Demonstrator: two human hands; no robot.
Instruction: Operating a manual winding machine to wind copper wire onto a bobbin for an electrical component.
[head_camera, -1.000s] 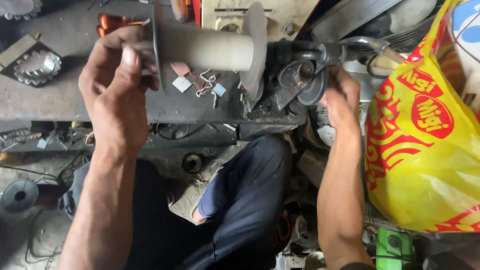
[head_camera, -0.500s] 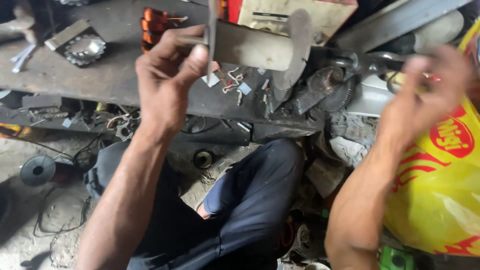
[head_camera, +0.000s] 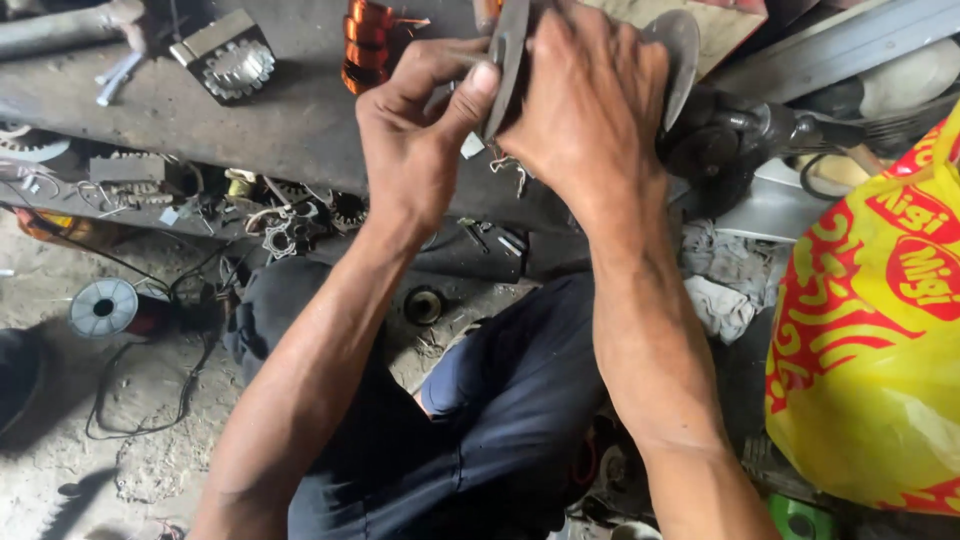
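Observation:
A spool-like winding former with two round metal end discs (head_camera: 680, 55) sits on a horizontal shaft above the workbench (head_camera: 280, 130). My left hand (head_camera: 425, 150) pinches the rim of the left disc (head_camera: 508, 60) between thumb and fingers. My right hand (head_camera: 590, 110) wraps over the drum between the discs and hides it. The shaft runs right into a dark metal winding mechanism (head_camera: 730, 140).
A copper wire coil (head_camera: 365, 40) and a toothed metal stator block (head_camera: 225, 60) lie on the bench. Small metal parts fill a lower shelf (head_camera: 290, 225). A wire reel (head_camera: 103, 307) lies on the dirt floor. A yellow and red plastic bag (head_camera: 870, 330) is at right.
My right hand moved left from the mechanism's right side onto the drum. My left hand stayed on the left disc. The view shifted, with the bench now higher and further right.

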